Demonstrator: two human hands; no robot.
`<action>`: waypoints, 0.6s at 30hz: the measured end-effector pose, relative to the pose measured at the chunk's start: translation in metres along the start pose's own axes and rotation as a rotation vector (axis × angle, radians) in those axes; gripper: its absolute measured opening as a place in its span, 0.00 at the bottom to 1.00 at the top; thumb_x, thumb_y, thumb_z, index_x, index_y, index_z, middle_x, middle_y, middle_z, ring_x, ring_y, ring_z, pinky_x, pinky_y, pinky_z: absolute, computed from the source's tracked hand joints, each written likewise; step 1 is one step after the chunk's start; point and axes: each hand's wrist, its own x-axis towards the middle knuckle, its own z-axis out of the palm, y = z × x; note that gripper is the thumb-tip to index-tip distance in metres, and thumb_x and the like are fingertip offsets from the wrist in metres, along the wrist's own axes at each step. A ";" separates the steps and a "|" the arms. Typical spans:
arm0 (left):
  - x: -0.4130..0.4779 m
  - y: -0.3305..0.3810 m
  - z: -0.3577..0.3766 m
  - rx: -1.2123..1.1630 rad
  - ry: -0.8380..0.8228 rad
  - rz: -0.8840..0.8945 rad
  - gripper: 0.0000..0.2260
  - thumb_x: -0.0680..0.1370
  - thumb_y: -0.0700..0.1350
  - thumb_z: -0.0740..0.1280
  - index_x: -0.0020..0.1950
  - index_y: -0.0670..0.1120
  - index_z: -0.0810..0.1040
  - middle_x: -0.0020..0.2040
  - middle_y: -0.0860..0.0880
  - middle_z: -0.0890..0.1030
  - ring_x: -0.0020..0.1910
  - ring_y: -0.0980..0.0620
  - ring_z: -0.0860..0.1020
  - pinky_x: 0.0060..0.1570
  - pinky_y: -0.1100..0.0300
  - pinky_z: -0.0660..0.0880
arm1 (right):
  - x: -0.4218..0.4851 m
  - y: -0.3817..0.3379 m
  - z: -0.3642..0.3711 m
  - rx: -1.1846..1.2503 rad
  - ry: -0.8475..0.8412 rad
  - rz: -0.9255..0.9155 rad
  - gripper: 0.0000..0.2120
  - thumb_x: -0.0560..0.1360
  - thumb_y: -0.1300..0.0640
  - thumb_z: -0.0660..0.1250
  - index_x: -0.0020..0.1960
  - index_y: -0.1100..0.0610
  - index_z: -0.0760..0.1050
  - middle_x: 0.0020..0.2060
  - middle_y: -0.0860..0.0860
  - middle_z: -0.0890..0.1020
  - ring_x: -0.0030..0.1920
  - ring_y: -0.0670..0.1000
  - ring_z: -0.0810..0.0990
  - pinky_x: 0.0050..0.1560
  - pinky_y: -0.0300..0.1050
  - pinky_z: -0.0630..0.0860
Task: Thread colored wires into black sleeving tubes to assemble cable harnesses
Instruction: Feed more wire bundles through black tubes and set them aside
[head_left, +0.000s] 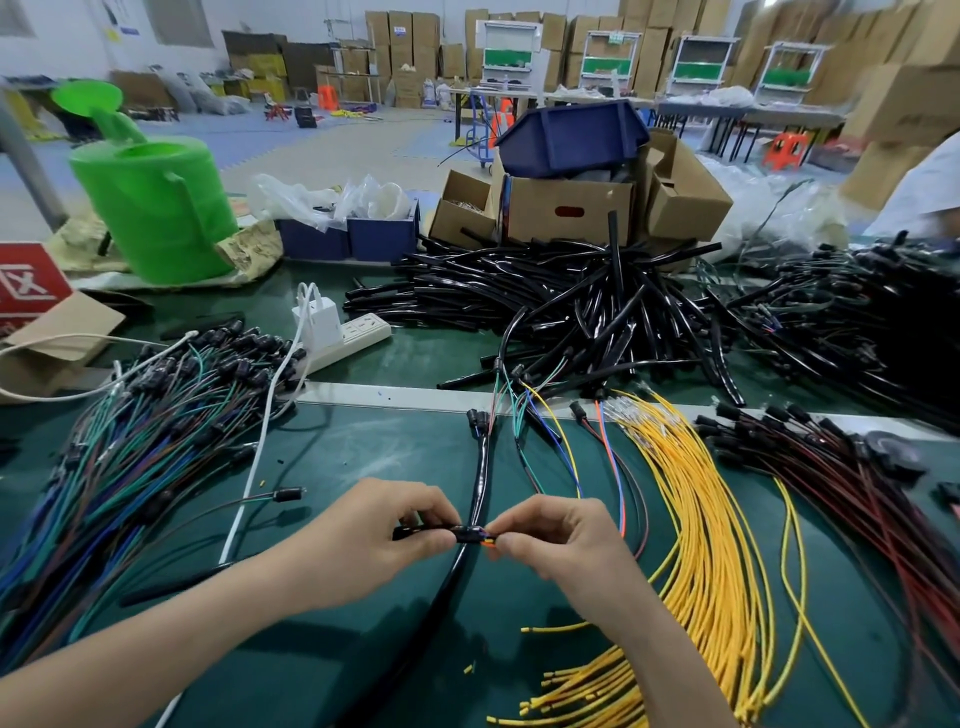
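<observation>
Black sleeving tube (467, 534): surface, 6 o'clock | left hand (384, 540) pinches it level, likely steadying its mouth | right hand (566, 545) pinches colored wires (491, 542), tips at mouth | spare tubes (571, 296): 1 o'clock

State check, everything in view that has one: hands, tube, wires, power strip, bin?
left hand: pinches black sleeving tube
right hand: pinches colored wires at the tube's mouth
yellow wires: loose, fanned out
power strip: white charger plugged in
blue bin: tipped, atop cardboard box
</observation>
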 end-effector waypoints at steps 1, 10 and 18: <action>-0.001 0.000 0.001 0.000 0.007 0.002 0.05 0.76 0.46 0.69 0.44 0.57 0.79 0.39 0.62 0.80 0.37 0.61 0.75 0.37 0.73 0.67 | 0.000 0.000 0.000 -0.011 -0.007 0.009 0.05 0.70 0.69 0.70 0.43 0.63 0.82 0.33 0.54 0.84 0.28 0.39 0.75 0.30 0.29 0.67; -0.001 -0.001 0.004 0.141 -0.077 0.067 0.03 0.75 0.47 0.70 0.46 0.55 0.78 0.39 0.65 0.74 0.41 0.66 0.72 0.42 0.75 0.65 | 0.000 0.004 -0.002 -0.043 -0.089 0.043 0.04 0.71 0.71 0.69 0.43 0.65 0.81 0.33 0.54 0.83 0.26 0.38 0.75 0.30 0.27 0.67; 0.003 -0.001 0.006 0.150 -0.124 0.082 0.06 0.76 0.49 0.69 0.52 0.53 0.82 0.43 0.57 0.82 0.40 0.63 0.75 0.42 0.72 0.69 | 0.000 0.002 0.001 -0.053 -0.106 0.011 0.05 0.71 0.71 0.70 0.40 0.62 0.78 0.32 0.52 0.83 0.27 0.38 0.74 0.30 0.28 0.67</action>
